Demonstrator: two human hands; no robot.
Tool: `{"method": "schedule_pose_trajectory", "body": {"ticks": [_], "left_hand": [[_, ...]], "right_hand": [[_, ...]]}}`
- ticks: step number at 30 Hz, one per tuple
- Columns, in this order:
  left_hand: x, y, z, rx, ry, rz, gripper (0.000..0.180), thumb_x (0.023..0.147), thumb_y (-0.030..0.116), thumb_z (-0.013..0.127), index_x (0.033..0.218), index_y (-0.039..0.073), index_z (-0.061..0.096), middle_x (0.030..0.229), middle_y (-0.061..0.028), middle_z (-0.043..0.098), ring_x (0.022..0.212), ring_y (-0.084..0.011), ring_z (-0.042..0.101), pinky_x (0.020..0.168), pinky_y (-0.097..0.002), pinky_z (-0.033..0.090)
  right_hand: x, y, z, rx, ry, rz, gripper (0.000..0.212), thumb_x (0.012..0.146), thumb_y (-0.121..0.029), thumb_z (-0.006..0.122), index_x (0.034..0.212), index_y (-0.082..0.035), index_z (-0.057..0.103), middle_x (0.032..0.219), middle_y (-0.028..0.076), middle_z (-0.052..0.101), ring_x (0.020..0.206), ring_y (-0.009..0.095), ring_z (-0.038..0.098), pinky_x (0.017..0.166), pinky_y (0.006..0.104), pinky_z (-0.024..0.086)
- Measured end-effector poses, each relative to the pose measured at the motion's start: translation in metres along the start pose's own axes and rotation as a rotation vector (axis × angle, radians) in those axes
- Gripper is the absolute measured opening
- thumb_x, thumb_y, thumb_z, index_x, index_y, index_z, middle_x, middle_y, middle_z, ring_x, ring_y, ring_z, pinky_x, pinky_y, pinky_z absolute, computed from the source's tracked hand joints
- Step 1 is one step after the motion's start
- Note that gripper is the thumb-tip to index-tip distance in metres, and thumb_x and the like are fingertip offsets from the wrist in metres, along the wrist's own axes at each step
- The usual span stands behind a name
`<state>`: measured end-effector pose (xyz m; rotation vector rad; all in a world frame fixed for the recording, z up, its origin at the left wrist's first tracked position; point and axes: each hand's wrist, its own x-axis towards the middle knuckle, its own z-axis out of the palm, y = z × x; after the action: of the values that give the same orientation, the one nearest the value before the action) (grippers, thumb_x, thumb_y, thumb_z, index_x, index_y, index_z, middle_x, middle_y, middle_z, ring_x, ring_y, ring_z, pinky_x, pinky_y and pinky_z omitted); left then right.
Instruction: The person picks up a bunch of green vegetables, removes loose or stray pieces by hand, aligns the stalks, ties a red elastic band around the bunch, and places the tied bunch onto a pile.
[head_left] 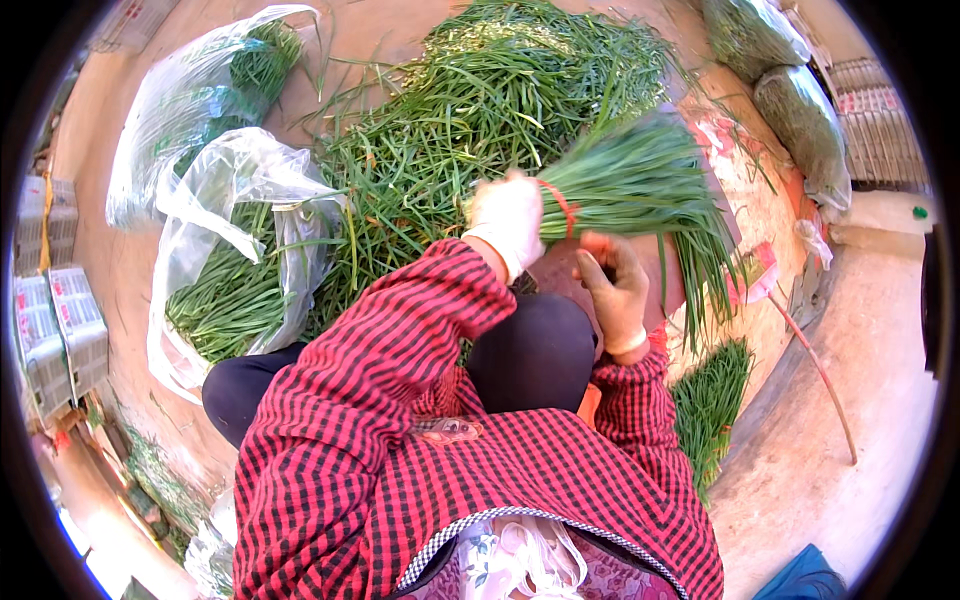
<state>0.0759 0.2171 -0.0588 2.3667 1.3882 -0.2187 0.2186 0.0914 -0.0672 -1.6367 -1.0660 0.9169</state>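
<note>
My left hand (506,217), in a white glove, is closed around the stem end of a bundle of green chives (630,175). Its leaves fan out to the right, some drooping. A red band (560,207) circles the bundle just beside my fingers. Below the band is my right hand (612,285), also gloved, with stained fingertips. Its fingers are half curled, the thumb stands apart, and I see nothing between them. Under and beyond the bundle lies a large loose heap of chives (490,95).
At the left, a clear plastic bag (240,165) stands open with chives inside, and another filled bag (185,110) lies behind it. More chives (715,410) lie beside my right sleeve. Filled bags (805,125), a thin stick (822,370) and stacked crates (62,330) edge the floor.
</note>
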Motion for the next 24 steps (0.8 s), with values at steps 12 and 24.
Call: {"method": "schedule_pose_trajectory", "body": {"ticks": [12, 24], "left_hand": [[0.011, 0.013, -0.033, -0.011, -0.196, 0.149, 0.114, 0.054, 0.064, 0.082, 0.131, -0.012, 0.044, 0.116, -0.0256, 0.066, 0.105, -0.0332, 0.068, 0.091, -0.0397, 0.054], [0.005, 0.033, 0.035, -0.211, 0.196, 0.285, 0.080, 0.072, 0.033, 0.078, 0.138, 0.002, 0.044, 0.107, -0.0224, 0.066, 0.099, -0.0389, 0.065, 0.084, -0.0441, 0.054]], "right_hand": [[0.004, 0.016, -0.009, 0.470, -0.149, 0.202, 0.029, 0.105, -0.022, 0.051, 0.084, -0.005, 0.062, 0.070, 0.003, 0.063, 0.060, 0.010, 0.054, 0.060, 0.0230, 0.044], [0.033, -0.047, 0.008, 0.506, -0.218, 0.054, 0.034, 0.099, -0.021, 0.061, 0.069, -0.006, 0.059, 0.058, -0.004, 0.052, 0.050, 0.003, 0.042, 0.048, 0.0201, 0.031]]}}
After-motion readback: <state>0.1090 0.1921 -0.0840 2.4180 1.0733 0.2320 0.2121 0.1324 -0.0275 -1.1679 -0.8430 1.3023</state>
